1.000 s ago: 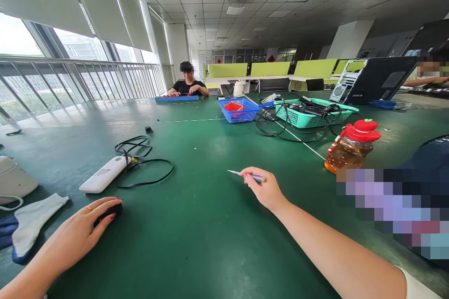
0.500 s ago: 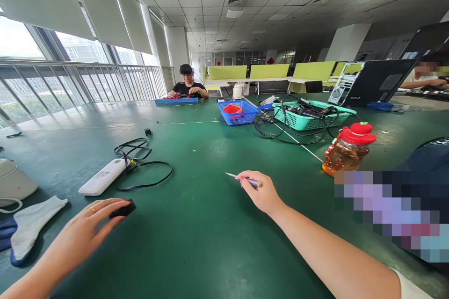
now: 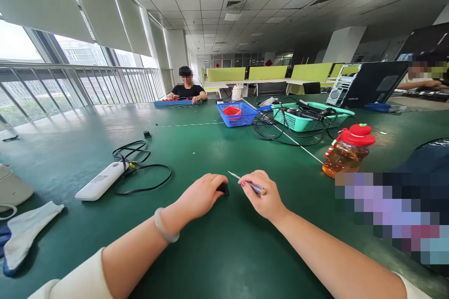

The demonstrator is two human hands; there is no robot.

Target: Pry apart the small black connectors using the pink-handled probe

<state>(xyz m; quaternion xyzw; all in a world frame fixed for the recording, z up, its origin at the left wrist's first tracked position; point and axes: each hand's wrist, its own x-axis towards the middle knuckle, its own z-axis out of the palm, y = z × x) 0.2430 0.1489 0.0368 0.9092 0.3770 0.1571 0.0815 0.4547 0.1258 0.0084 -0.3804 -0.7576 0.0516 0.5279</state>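
My left hand (image 3: 199, 196) is closed around a small black block-like object (image 3: 223, 189) over the middle of the green table (image 3: 217, 252). Its far side is hidden by my fingers, so its exact kind cannot be made out. Just to the right, my right hand (image 3: 263, 196) grips a small screwdriver (image 3: 258, 189) with a see-through purplish handle. The thin shaft points left and slightly up, with its tip close to the black object but apart from it.
A white power bank (image 3: 101, 181) lies at left beside a looped black cable (image 3: 168, 170), near a white-and-blue glove (image 3: 30, 233). Toward the right stand a red-lidded bottle (image 3: 345, 156) and a green basket (image 3: 305, 123) of cables. A blue basket (image 3: 238, 119) and a person (image 3: 187, 88) are farther back.
My left hand has carried the black object from the left side across to the middle, beside the screwdriver. My right hand has stayed nearly in place, still holding the screwdriver.
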